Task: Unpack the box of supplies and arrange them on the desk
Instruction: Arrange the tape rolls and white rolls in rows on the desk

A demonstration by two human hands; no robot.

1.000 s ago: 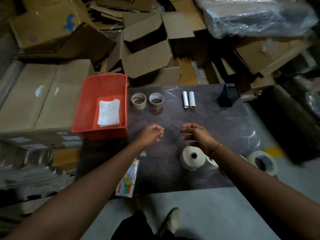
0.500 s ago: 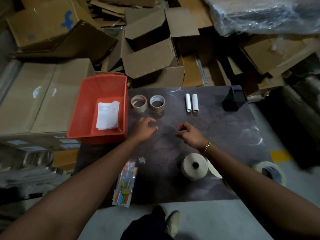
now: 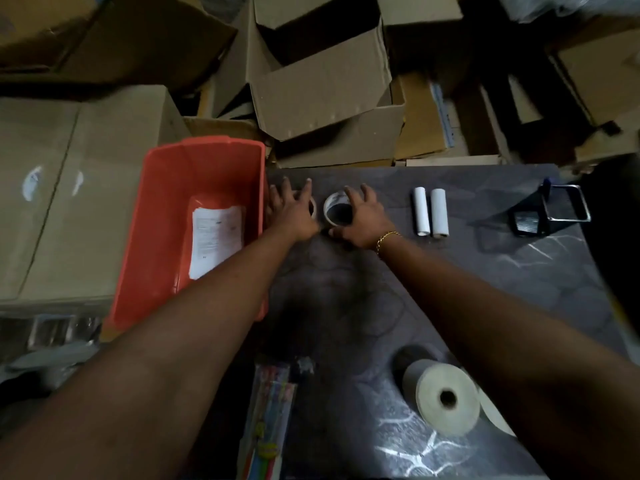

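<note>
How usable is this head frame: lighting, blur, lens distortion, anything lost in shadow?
Head view: dim overall; the desk is dark, with bright veining near the white roll. Soft motion blur on the cardboard boxes and at the right edge. Wide-angle stretch enlarges the forearms. Both hands cover the tape rolls, the left one nearly hidden.
</note>
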